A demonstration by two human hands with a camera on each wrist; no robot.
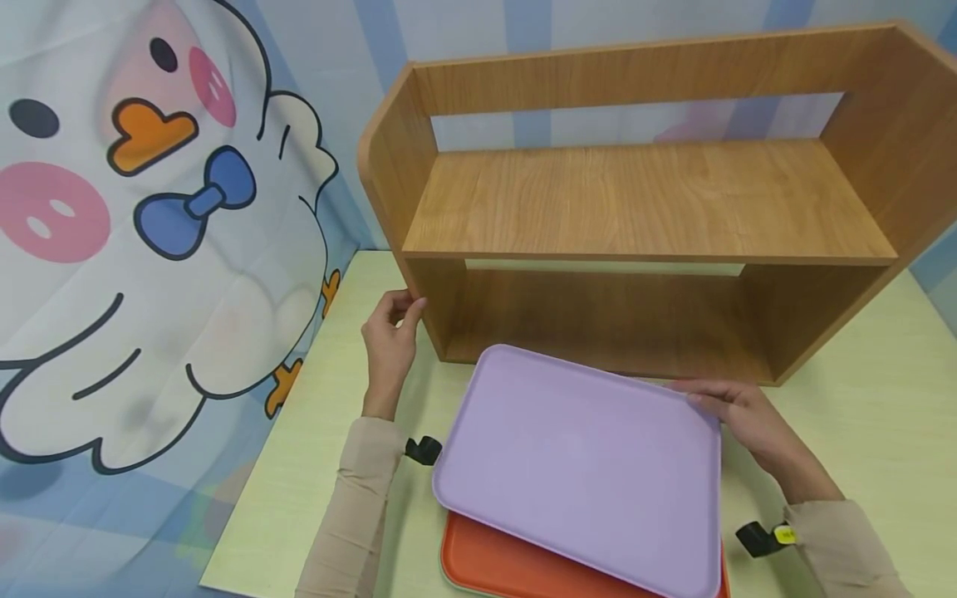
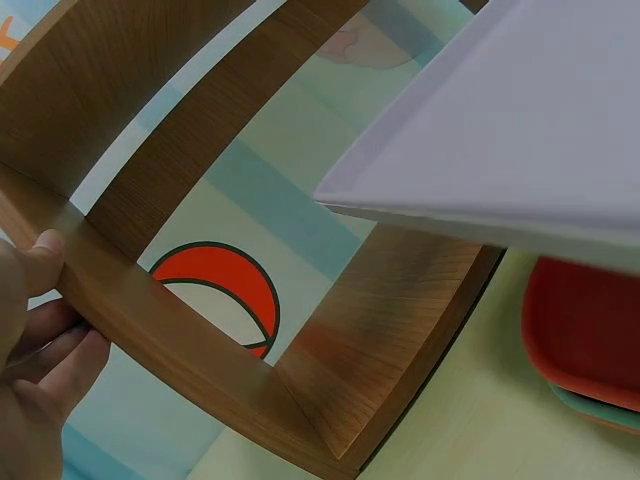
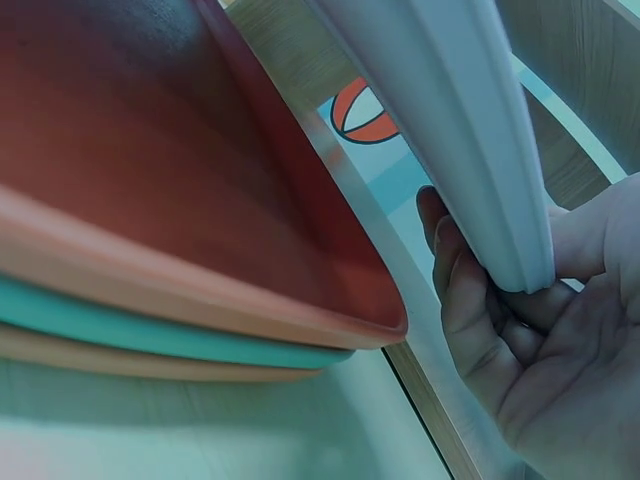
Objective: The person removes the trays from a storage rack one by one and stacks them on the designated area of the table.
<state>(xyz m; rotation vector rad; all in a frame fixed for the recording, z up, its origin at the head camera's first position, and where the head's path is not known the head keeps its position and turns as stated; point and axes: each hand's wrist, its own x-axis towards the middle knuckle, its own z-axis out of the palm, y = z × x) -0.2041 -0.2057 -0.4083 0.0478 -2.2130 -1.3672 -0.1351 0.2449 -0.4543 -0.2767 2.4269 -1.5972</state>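
Note:
My right hand grips the far right corner of a lilac tray, thumb on top and fingers underneath. In the right wrist view, the tray's rim lies between that thumb and the fingers, raised above a stack. An orange-red tray tops this stack, largely covered by the lilac one in the head view. Farther left, my left hand pinches the front edge of the side panel of a two-tier wooden shelf. The left wrist view shows its thumb and fingers around that edge.
Below the orange-red tray, a green tray and another orange-toned tray lie stacked on the pale table. The shelf stands at the back, close behind the lilac tray. A curtain with a cartoon bird hangs at left.

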